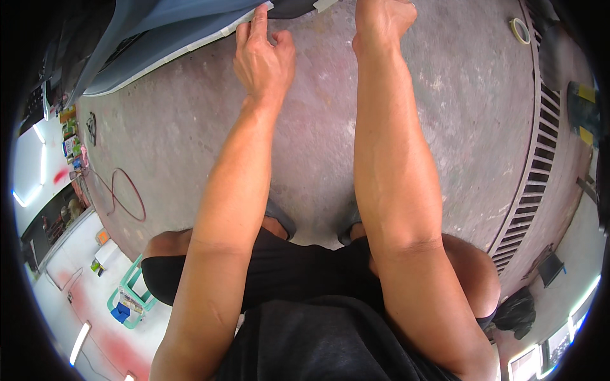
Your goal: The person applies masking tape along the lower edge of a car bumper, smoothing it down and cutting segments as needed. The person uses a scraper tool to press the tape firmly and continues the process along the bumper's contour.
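Note:
A blue-grey car body panel (175, 22) spans the upper left, with pale masking tape (213, 39) running along its lower edge. My left hand (264, 60) reaches up to that edge; its index finger is stretched out and touches the end of the tape, while the thumb stands apart. Nothing shows in its grasp. Farther right, my right hand (387, 19) is at the top rim of the picture, where its fingers are mostly cut off or hidden. Another short piece of tape (325, 5) sits at the top edge between the hands.
A tape roll (520, 30) lies on the concrete floor (318, 127) near a metal drain grate (537, 162). At left are a reddish hose (136, 193) and a green plastic stool (130, 279) with items on it. A black bag (516, 312) rests at lower right.

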{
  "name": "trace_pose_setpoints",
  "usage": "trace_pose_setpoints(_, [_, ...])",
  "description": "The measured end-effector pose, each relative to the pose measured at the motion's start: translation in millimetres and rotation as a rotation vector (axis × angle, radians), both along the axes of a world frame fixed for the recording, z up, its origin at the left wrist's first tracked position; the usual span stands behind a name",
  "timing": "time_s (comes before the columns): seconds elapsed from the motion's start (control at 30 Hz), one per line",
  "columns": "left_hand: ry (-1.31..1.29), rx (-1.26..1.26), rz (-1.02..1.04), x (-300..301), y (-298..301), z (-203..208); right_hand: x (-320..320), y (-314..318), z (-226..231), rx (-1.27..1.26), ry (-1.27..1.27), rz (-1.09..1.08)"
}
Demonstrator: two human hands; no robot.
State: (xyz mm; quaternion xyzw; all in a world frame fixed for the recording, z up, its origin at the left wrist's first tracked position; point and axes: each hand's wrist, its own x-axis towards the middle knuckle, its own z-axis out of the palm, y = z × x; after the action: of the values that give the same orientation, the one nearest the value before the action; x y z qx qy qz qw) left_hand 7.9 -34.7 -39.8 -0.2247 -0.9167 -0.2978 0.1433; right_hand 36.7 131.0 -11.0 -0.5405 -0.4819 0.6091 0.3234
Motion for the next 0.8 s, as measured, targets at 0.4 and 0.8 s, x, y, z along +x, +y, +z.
trace_pose_setpoints(0.4, [-0.072,-0.233,-0.079,3,9,7,5,3,4,-0.056,0.054,0.011])
trace_pose_setpoints(0.8, [-0.972,1.097,0.218,32,17,11,18,-17,17,-0.122,0.153,0.169])
